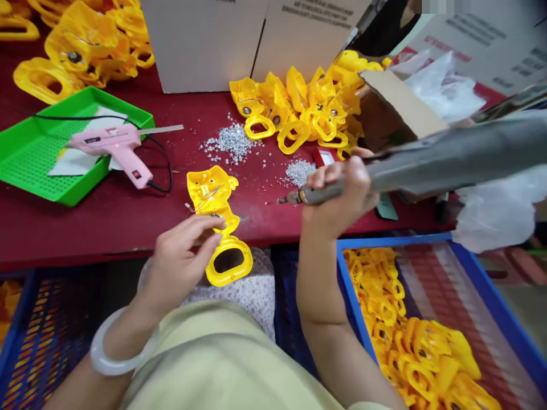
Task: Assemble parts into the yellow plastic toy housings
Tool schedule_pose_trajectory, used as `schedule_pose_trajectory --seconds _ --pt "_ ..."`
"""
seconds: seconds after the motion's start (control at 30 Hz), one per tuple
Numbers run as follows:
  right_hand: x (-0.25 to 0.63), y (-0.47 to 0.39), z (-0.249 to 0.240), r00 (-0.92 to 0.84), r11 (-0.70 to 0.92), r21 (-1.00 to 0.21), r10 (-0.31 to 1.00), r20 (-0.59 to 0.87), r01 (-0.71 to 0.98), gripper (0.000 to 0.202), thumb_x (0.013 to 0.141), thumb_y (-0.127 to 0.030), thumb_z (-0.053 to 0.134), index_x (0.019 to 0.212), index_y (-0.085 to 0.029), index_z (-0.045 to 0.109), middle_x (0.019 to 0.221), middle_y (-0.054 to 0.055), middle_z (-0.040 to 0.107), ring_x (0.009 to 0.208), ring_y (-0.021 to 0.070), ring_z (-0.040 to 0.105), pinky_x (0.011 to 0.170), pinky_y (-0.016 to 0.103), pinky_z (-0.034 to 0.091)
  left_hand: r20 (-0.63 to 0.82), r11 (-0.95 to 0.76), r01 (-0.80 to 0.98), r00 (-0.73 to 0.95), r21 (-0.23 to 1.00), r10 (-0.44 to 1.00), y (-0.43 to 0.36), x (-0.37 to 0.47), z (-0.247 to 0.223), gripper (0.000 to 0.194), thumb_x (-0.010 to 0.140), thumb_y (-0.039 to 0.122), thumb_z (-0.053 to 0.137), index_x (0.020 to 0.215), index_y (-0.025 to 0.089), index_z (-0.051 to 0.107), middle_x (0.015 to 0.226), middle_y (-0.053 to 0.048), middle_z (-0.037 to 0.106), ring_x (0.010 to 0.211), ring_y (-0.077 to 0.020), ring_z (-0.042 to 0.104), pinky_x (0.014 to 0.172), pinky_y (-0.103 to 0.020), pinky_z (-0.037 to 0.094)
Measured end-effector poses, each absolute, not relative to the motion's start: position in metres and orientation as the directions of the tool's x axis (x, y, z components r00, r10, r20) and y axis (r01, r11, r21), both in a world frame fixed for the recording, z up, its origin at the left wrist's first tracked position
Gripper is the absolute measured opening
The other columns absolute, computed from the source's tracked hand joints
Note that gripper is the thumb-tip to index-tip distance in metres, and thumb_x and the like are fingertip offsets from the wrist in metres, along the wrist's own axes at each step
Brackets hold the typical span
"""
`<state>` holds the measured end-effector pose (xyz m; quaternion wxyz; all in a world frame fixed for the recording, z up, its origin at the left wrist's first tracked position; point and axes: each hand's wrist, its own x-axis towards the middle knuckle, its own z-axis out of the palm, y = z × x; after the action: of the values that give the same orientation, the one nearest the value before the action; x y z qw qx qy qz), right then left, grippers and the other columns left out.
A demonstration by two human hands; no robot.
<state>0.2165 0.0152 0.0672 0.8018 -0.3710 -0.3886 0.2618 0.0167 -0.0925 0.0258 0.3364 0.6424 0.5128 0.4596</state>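
A yellow plastic shell [216,191] with thin wires inside lies at the near edge of the red table, its oval loop jutting over the edge. My left hand [183,259] is at the shell's lower left, thumb and fingertips closed around something small at its middle that I cannot make out. My right hand [342,191] is wrapped round a grey power screwdriver [325,192], whose thin tip points left, to the right of the shell and apart from it. Small piles of silvery parts [233,142] and screws [300,172] lie beyond.
A pink glue gun [122,149] rests on a green tray [64,191] at the left. Yellow shells [299,105] are heaped by cartons [205,51] at the back. A blue crate [356,307] with yellow parts stands at the lower right. A person [384,34] is partly visible behind.
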Motion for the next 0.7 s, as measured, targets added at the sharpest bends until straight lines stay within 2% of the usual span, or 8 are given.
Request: schedule_pose_trajectory --seconds 0.1,0.2,0.33,0.47,0.6,0.7 --pt "0.206 -0.029 0.088 0.463 0.561 -0.772 0.793 0.396 -0.3 0.019 0.072 -0.033 0.059 0.086 -0.022 0.053 0.05 -0.012 0.038 0.037 0.0056 0.035 0.04 0.021 0.032 0.186 -0.207 0.171 0.129 0.963 0.974 -0.091 0.032 0.019 0.026 0.088 0.024 0.065 0.114 0.02 0.068 0.104 -0.007 0.073 0.087 -0.017 0.071 0.075 -0.026 0.059" --pt "0.2 -0.057 0.096 0.384 0.516 -0.785 0.839 0.385 -0.343 0.019 0.07 -0.033 0.058 0.086 -0.023 0.055 0.048 -0.013 0.036 0.034 0.0058 0.031 0.037 0.022 0.03 0.085 -0.083 -0.02 0.183 0.996 0.979 -0.094 0.041 0.015 0.03 0.082 0.023 0.07 0.112 0.019 0.069 0.098 -0.006 0.075 0.084 -0.0164 0.071 0.072 -0.025 0.059" --pt "0.196 -0.072 0.096 0.337 0.5 -0.78 0.858 0.387 -0.377 0.018 0.07 -0.034 0.058 0.084 -0.023 0.058 0.046 -0.013 0.029 0.032 0.0067 0.027 0.034 0.023 0.026 0.013 0.024 -0.162 0.218 0.986 0.976 -0.103 0.043 0.014 0.015 0.079 0.022 0.072 0.093 0.017 0.074 0.087 -0.005 0.076 0.074 -0.0149 0.071 0.063 -0.022 0.057" --pt "0.191 -0.078 0.097 0.33 0.504 -0.787 0.856 0.399 -0.356 0.018 0.069 -0.036 0.059 0.084 -0.025 0.06 0.046 -0.013 0.027 0.031 0.0072 0.026 0.033 0.023 0.026 0.083 -0.065 -0.115 0.16 0.991 0.984 -0.108 0.039 0.016 0.002 0.079 0.02 0.072 0.078 0.018 0.074 0.08 -0.003 0.075 0.068 -0.0139 0.069 0.06 -0.022 0.055" --pt "0.187 -0.083 0.1 0.333 0.518 -0.806 0.843 0.424 -0.286 0.016 0.07 -0.037 0.059 0.084 -0.028 0.06 0.047 -0.012 0.024 0.031 0.007 0.025 0.034 0.023 0.027 0.202 -0.205 0.038 0.081 0.978 0.976 -0.109 0.033 0.015 0.005 0.081 0.018 0.072 0.078 0.02 0.074 0.081 -0.002 0.076 0.074 -0.0152 0.07 0.07 -0.026 0.057" --pt "0.184 -0.087 0.1 0.293 0.53 -0.802 0.841 0.455 -0.277 0.014 0.073 -0.036 0.061 0.085 -0.029 0.062 0.049 -0.012 0.023 0.032 0.007 0.026 0.035 0.024 0.03 0.294 -0.297 0.156 0.045 0.942 0.955 -0.11 0.03 0.013 0.007 0.083 0.016 0.071 0.077 0.02 0.072 0.08 -0.001 0.075 0.074 -0.0148 0.07 0.071 -0.027 0.055"
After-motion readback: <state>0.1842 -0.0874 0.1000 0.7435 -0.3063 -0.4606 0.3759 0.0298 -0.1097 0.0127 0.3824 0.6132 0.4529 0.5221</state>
